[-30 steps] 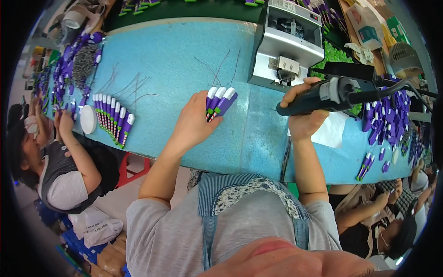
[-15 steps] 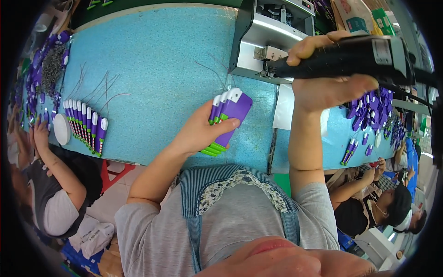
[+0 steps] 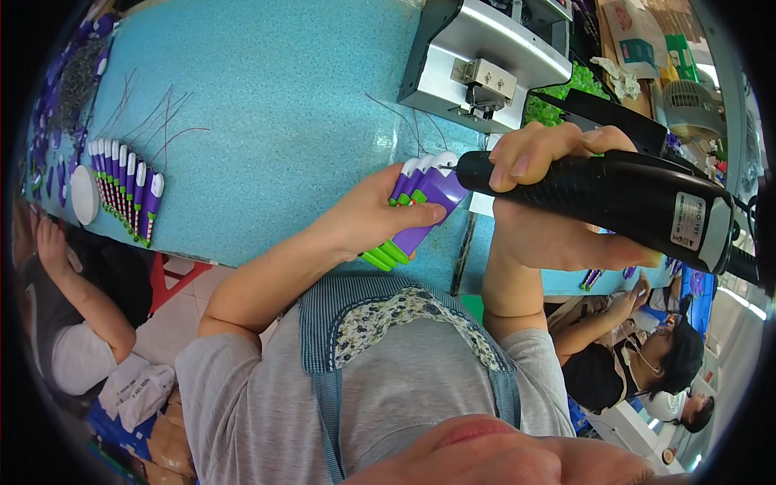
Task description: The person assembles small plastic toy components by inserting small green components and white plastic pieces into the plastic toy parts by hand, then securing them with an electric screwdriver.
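Fanning purple, seemingly green-tipped pieces (image 3: 416,212), left hand (image 3: 368,218).

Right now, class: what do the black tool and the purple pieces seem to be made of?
Black tool in the right hand: probably matt plastic or rubber, its grip finely textured. Purple pieces in the left hand: likely smooth moulded plastic, evenly coloured, slightly glossy.

A row of pens (image 3: 125,190) is lying on the table (image 3: 267,105), far left. A metal machine (image 3: 485,61) is sitting behind the hands. Thin wires (image 3: 153,121), maybe, are lying behind the row.
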Demonstrator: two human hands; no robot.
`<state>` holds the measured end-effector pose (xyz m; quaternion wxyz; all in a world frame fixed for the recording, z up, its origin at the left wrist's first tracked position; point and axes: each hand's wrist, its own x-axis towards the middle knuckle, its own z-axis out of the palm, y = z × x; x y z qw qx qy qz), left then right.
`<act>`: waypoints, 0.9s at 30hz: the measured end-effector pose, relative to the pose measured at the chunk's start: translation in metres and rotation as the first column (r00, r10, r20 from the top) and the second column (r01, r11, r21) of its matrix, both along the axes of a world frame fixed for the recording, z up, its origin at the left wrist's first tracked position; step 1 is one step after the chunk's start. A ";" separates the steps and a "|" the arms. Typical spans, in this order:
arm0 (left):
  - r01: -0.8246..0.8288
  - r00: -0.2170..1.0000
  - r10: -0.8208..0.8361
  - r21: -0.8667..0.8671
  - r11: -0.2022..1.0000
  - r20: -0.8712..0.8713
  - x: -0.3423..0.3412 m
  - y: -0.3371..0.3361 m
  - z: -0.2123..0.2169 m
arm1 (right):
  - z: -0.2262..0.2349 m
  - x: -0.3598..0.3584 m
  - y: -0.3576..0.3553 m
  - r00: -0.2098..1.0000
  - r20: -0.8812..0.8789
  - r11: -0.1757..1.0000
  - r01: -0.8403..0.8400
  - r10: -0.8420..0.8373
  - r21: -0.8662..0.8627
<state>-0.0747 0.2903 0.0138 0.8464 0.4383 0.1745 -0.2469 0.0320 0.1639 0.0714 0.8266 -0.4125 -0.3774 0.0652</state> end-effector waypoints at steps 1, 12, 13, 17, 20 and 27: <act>-0.004 1.000 0.004 -0.007 1.000 0.006 0.000 -0.001 -0.001 | -0.001 0.000 -0.001 1.000 0.005 1.000 -0.011 0.011 0.010; -0.023 1.000 0.022 0.020 1.000 0.020 0.011 -0.001 -0.002 | 0.010 0.021 -0.001 0.998 0.013 0.998 -0.067 0.068 -0.018; -0.015 1.000 0.015 0.034 0.999 -0.003 0.012 0.000 0.000 | 0.017 0.030 -0.003 0.997 0.048 0.997 -0.063 0.065 -0.043; -0.015 1.000 0.016 0.071 0.997 0.000 0.013 0.000 -0.007 | 0.006 0.060 0.006 0.996 0.050 0.992 -0.073 0.068 0.100; -0.022 1.000 0.022 0.055 0.998 0.018 0.012 0.000 -0.009 | 0.005 0.058 0.002 0.989 0.132 0.997 -0.069 0.072 -0.028; 0.008 0.998 -0.010 0.023 1.000 0.061 0.014 -0.005 -0.011 | 0.002 0.012 0.001 0.999 -0.029 0.997 -0.046 0.044 -0.061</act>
